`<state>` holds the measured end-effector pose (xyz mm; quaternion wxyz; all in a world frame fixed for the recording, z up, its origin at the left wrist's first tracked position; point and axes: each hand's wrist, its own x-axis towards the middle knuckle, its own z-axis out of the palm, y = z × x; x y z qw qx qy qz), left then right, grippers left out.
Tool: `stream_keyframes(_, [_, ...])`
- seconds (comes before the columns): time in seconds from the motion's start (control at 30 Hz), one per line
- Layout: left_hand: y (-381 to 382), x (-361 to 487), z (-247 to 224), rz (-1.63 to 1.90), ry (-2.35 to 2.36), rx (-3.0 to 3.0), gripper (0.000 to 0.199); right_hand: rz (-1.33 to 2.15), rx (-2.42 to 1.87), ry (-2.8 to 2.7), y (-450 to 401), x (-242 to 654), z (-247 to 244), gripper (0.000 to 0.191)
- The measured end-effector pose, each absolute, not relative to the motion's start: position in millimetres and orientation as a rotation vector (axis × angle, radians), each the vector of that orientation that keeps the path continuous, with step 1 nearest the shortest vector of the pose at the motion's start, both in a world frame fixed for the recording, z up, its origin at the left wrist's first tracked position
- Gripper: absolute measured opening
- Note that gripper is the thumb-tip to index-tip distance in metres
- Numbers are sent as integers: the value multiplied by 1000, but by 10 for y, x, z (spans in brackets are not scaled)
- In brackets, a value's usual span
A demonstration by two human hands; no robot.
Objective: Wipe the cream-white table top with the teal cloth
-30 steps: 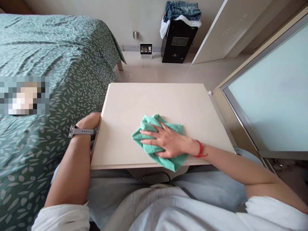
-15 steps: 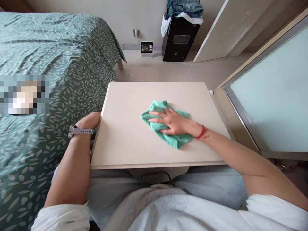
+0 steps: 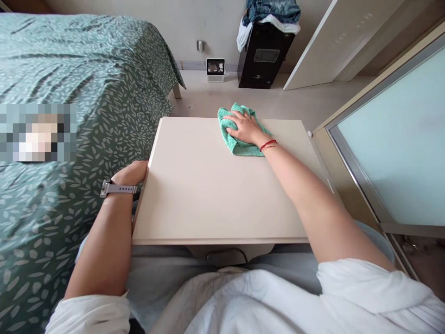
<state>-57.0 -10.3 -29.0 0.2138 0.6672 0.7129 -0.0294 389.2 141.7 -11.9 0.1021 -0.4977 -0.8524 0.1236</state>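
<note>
A pale, flat tabletop [image 3: 194,195] lies in front of me. At its far edge, a green cloth [image 3: 243,148] is spread under my right hand [image 3: 245,128], whose fingers are apart and press down on it. Part of the cloth reaches over the far edge. My left hand [image 3: 131,173] is at the left side of the tabletop, below a grey watch strap; its fingers are hidden behind the table's edge.
A bed with a green leaf-patterned cover [image 3: 114,106] stands at the left. Beyond the table are a small screen device [image 3: 216,69] and a black cabinet [image 3: 264,58] topped with jeans [image 3: 273,10]. A frosted glass panel [image 3: 399,134] is at the right.
My right hand and the green cloth have moved away from me, from the middle of the tabletop to its far edge. My left hand has stayed at the left side.
</note>
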Motion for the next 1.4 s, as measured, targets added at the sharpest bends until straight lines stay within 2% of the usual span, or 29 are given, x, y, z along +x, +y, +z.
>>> stream_keyframes(0.17, [-113, -511, -233, -153, 1975, 1803, 31, 347, -1471, -2473, 1348, 3878, -130, 82])
stream_keyframes(0.43, [-56, -679, -385, -75, 1986, 1769, 33, 417, -1371, -2696, 635, 3869, -15, 82])
stream_keyframes(0.83, [-124, -526, -201, -174, 2030, 1795, 46, 570, -758, -2916, -996, 4144, -40, 78])
stream_keyframes(0.97, [-104, -580, -254, -193, 2009, 1810, 42, 689, -653, -2960, -1360, 4336, -67, 82])
stream_keyframes(1.13, [-53, -691, -379, -124, 1994, 1817, 37, 745, -575, -2966, -1256, 4452, -66, 78])
stream_keyframes(1.4, [-57, -684, -375, -82, 1990, 1784, 40, 559, -814, -2868, -218, 4342, -50, 76])
